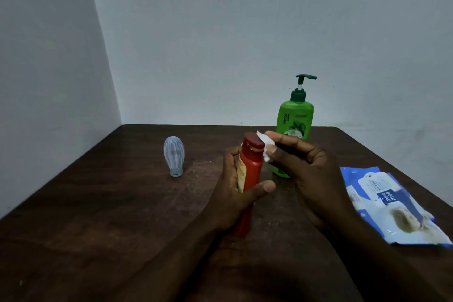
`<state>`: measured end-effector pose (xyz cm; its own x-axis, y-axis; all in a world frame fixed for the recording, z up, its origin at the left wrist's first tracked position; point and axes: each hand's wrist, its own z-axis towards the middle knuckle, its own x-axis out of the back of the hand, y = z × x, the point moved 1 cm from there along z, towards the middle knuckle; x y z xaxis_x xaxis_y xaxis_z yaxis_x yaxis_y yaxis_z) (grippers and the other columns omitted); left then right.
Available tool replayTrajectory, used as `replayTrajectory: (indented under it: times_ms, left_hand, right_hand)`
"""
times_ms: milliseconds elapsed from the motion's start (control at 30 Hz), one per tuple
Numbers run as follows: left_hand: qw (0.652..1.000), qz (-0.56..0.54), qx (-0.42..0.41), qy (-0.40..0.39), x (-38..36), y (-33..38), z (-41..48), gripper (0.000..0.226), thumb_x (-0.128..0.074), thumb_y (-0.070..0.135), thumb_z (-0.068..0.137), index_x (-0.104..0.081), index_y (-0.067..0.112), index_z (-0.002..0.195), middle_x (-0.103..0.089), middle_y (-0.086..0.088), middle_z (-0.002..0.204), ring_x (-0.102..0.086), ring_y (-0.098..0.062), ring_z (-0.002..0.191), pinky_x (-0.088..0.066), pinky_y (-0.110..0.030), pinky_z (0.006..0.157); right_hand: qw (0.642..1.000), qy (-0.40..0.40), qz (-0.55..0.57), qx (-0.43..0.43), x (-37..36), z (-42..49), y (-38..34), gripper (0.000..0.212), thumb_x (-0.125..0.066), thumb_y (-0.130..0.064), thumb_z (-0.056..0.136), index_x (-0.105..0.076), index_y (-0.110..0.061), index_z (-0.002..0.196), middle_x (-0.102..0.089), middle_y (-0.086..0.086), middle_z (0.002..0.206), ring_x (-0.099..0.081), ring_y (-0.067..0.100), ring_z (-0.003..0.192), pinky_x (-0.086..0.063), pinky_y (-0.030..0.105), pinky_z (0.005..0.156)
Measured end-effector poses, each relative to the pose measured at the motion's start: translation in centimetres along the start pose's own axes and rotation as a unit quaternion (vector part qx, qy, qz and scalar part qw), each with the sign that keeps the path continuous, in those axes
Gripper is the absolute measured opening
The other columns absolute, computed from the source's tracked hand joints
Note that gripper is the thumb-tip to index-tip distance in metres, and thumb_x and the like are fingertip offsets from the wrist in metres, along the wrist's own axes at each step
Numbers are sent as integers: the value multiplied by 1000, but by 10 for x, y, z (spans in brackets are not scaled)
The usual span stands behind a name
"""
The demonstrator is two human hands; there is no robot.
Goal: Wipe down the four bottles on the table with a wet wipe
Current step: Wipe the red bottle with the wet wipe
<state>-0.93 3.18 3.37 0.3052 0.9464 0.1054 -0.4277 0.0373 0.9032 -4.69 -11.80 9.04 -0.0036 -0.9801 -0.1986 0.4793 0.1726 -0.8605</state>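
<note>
My left hand grips a red bottle around its middle and holds it tilted above the dark wooden table. My right hand pinches a small white wet wipe against the red bottle's cap. A green pump bottle stands upright just behind my right hand, its lower part hidden by the hand. A small clear bluish bottle stands cap down at the left of the table. No other bottle is in view.
A blue and white pack of wet wipes lies flat near the table's right edge. Grey walls meet in a corner behind the table's far left end.
</note>
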Motion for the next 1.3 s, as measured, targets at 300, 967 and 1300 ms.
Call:
replayTrajectory:
  times_ms: [300,967,1300]
  left_hand:
    - [995,-93,41,-21,7,-8,1,74,-66,58,77,-36,19,132,-63,-2,85,-63,-16,70,-56,-29,67]
    - [972,-180,147,-26,11,-18,6,52,-44,86,69,-70,55,101,-77,4,104,-75,-19,95,-61,-32,72]
    - [959,-237,146,-48,15,-25,11,82,-50,90,70,-73,22,109,-73,-15,96,-71,-28,80,-60,-40,71]
  right_hand:
    - [999,8,3,-38,-14,31,20,25,-71,-11,88,-74,-15,113,-78,3,106,-72,20,102,-57,31,86]
    - [918,-4,-356,173,-2,-14,30,20,-76,-15,86,-76,-20,105,-69,-11,105,-65,-2,100,-53,13,84]
    - [855,-183,-452,178,10,-80,57,20,-69,-31,83,-77,-27,101,-69,-11,106,-60,-8,97,-38,-2,89]
